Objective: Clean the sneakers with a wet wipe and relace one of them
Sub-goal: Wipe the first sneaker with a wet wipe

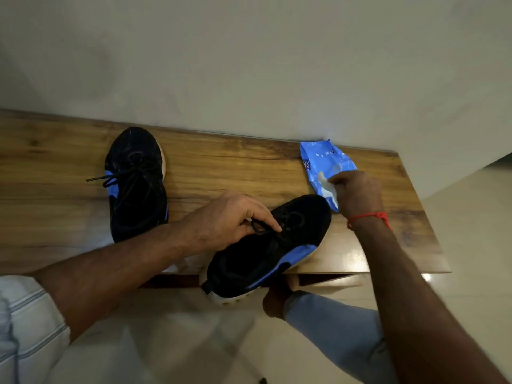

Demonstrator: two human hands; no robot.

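Sneaker under left hand; right hand pinching wipe.

The blue wet-wipes pack at the far right is showing small dark lettering along its left edge, too blurred to read.

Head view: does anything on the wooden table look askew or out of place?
Yes. The near sneaker lies at an angle with its heel hanging past the table front edge, steadied by the left hand at the laces. The far sneaker sits fully on the wood, one lace end trailing left.
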